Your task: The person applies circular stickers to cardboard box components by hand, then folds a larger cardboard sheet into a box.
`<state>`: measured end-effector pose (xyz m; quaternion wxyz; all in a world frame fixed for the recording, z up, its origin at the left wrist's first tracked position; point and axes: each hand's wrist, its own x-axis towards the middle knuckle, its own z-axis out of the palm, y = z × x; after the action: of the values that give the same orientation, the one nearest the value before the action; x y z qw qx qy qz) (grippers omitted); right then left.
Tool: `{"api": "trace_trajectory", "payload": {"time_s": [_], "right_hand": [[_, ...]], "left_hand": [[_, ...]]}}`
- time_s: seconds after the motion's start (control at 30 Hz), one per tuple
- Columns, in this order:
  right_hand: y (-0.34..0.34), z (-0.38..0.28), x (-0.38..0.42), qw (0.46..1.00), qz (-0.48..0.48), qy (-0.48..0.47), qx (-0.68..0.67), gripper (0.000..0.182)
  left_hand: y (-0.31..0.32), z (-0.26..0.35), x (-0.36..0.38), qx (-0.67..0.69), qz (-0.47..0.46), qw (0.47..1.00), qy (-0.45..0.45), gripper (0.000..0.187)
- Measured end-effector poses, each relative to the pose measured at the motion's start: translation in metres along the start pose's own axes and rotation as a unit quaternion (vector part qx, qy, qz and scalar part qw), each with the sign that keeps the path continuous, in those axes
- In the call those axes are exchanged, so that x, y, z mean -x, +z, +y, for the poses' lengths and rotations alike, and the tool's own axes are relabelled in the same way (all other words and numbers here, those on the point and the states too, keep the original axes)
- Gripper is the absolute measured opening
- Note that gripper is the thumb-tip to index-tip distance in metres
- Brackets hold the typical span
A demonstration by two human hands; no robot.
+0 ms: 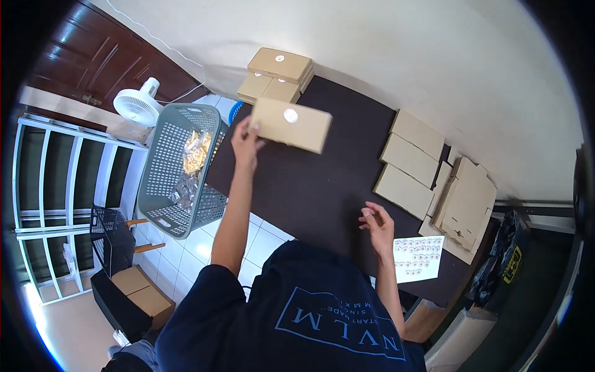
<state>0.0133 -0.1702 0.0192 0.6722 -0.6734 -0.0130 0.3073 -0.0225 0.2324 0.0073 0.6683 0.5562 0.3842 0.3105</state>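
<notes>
My left hand (246,146) grips the near left end of a closed brown cardboard box (291,131). A round white sticker (290,115) sits on the lid. The box is over the left part of the dark table (322,186), near a stack of similar boxes (280,63) with round stickers. My right hand (378,226) hovers above the table's right side, fingers loosely curled and apart, with nothing visible in them. Beside it lies a white sheet of round stickers (418,257). Plain boxes (406,189) lie in a row just beyond that hand.
A grey-green plastic basket (155,167) holding bagged yellowish items (197,152) stands at the table's left edge. Flat cardboard pieces (465,201) are piled at the right edge. A white fan (137,104) stands behind the basket, and a wall borders the table's far side.
</notes>
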Motion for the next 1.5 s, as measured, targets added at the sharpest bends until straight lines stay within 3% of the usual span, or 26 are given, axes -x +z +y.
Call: {"api": "trace_trajectory", "payload": {"time_s": [0.1,0.27,0.43,0.63,0.77,0.9,1.0,1.03,1.1,1.13,1.17,1.23,1.27,1.33,1.4,1.5], "right_hand": [[-0.03,0.019,0.001,0.998,0.06,0.027,0.014,0.02],[-0.084,0.035,0.014,0.987,0.144,0.072,0.007,0.02],[-0.114,0.044,0.021,0.977,0.197,0.083,-0.022,0.021],[-0.112,0.042,0.013,0.971,0.217,0.101,-0.023,0.021],[-0.111,0.042,0.005,0.975,0.197,0.101,-0.018,0.023],[-0.115,0.035,-0.001,0.977,0.197,0.078,-0.011,0.02],[-0.13,0.038,-0.008,0.967,0.242,0.052,0.052,0.019],[-0.134,0.037,-0.009,0.954,0.277,0.054,0.098,0.021],[-0.141,0.039,-0.018,0.92,0.354,0.038,0.164,0.03],[-0.146,0.044,-0.023,0.887,0.372,-0.005,0.273,0.036],[-0.148,0.046,-0.029,0.869,0.396,0.001,0.298,0.04],[-0.145,0.044,-0.038,0.843,0.409,0.034,0.347,0.048],[-0.141,0.04,-0.042,0.836,0.402,0.06,0.368,0.053],[-0.135,0.047,-0.048,0.841,0.399,0.074,0.357,0.06],[-0.13,0.056,-0.047,0.826,0.395,0.037,0.402,0.061],[-0.116,0.055,-0.034,0.834,0.401,0.04,0.378,0.051]], "left_hand": [[-0.012,0.001,-0.075,0.021,0.044,0.998,0.032,0.036],[-0.015,-0.003,-0.153,-0.033,0.155,0.987,0.008,0.033],[-0.024,-0.026,-0.196,0.003,0.193,0.981,-0.011,0.045],[-0.011,-0.034,-0.192,0.04,0.163,0.986,-0.009,0.065],[-0.003,-0.034,-0.186,0.006,0.144,0.989,-0.018,0.068],[-0.008,-0.051,-0.201,0.079,0.101,0.992,-0.003,0.067],[0.031,-0.018,-0.146,0.067,0.256,0.963,0.041,0.045],[0.038,-0.02,-0.129,-0.039,0.296,0.952,0.065,0.03],[0.066,-0.048,-0.085,-0.064,0.216,0.95,0.217,0.013],[0.102,-0.043,-0.032,-0.074,0.15,0.942,0.29,0.009],[0.136,-0.022,0.035,-0.025,0.03,0.981,0.19,0.011],[0.165,-0.05,0.101,-0.102,-0.191,0.97,0.106,0.016],[0.177,-0.084,0.119,-0.13,-0.245,0.96,0.023,0.03],[0.196,-0.139,0.147,-0.231,-0.326,0.916,-0.03,0.044],[0.205,-0.133,0.171,-0.307,-0.386,0.87,0.024,0.051],[0.196,-0.122,0.182,-0.341,-0.385,0.853,0.085,0.047]]}}
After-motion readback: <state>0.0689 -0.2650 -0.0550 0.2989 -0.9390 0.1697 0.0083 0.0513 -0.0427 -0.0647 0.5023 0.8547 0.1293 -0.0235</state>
